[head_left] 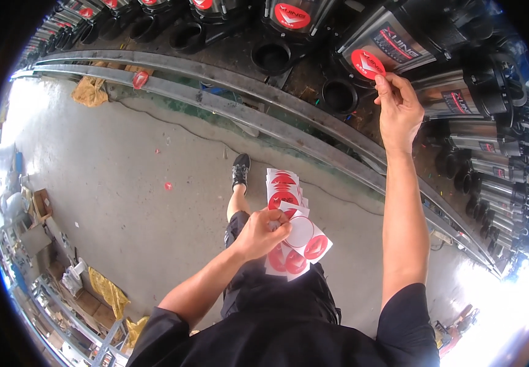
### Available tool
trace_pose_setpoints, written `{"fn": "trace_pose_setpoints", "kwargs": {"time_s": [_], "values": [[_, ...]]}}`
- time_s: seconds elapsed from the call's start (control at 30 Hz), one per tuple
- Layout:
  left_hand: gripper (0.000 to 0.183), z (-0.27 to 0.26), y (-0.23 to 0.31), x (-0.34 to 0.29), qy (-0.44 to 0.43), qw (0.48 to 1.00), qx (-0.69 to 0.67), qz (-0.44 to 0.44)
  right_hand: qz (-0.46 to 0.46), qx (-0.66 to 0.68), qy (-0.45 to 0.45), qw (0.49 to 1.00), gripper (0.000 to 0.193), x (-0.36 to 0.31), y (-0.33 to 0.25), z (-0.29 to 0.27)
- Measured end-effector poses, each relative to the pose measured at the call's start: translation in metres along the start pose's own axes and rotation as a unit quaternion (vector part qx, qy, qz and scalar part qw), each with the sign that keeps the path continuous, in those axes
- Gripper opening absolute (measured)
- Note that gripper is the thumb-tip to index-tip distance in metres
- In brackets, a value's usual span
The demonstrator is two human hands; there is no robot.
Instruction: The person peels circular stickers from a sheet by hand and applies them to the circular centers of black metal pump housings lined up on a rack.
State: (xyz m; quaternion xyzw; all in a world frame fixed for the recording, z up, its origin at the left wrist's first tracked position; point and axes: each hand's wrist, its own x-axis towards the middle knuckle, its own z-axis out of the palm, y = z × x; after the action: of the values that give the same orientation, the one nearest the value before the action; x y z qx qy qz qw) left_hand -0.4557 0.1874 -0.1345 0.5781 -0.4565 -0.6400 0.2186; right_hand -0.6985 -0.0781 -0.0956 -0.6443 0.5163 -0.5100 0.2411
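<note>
My right hand (400,113) pinches the lower edge of a round red sticker (368,63) between thumb and fingers. The sticker is against or just in front of the silver body of a pump (393,46) that has a dark label on its side; whether it is stuck down I cannot tell. Low in front of my body, my left hand (263,233) is closed on a stack of sticker sheets (284,197). These white sheets carry round red stickers and fan out above and below the fingers. On one sheet a bare white circle shows beside the fingertips.
More silver and black pumps (457,98) stand in rows along the bench, several with red round stickers. Black round outlets (339,96) face me. A metal rail (264,101) edges the bench. Boxes and a yellow sack (108,292) lie at the left; a cable (179,125) crosses the floor.
</note>
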Motion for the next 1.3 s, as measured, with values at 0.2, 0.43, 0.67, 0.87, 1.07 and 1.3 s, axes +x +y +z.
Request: {"fn": "trace_pose_setpoints", "kwargs": {"time_s": [0.2, 0.43, 0.67, 0.87, 1.07, 1.3], "values": [[0.028, -0.005, 0.006, 0.002, -0.022, 1.0, -0.02, -0.006, -0.004, -0.001, 0.011, 1.0, 0.016, -0.004, 0.001, 0.006], [0.029, -0.006, 0.006, 0.003, -0.019, 1.0, -0.016, 0.004, -0.014, -0.016, 0.018, 1.0, 0.014, -0.003, 0.003, 0.006], [0.028, -0.007, 0.01, 0.004, -0.027, 0.999, -0.032, -0.008, 0.002, -0.022, 0.033, 0.999, 0.014, -0.002, 0.001, 0.01], [0.028, -0.008, 0.014, 0.006, -0.028, 0.999, -0.024, -0.007, 0.025, -0.072, 0.076, 0.994, 0.016, 0.0, -0.004, 0.014], [0.029, -0.011, 0.024, 0.004, -0.024, 1.0, -0.018, 0.003, 0.042, -0.231, 0.028, 0.972, 0.028, 0.016, -0.032, 0.002], [0.026, -0.012, 0.056, 0.0, 0.013, 0.999, -0.039, 0.027, 0.168, -0.242, -0.083, 0.952, 0.044, 0.001, -0.043, -0.052]]}}
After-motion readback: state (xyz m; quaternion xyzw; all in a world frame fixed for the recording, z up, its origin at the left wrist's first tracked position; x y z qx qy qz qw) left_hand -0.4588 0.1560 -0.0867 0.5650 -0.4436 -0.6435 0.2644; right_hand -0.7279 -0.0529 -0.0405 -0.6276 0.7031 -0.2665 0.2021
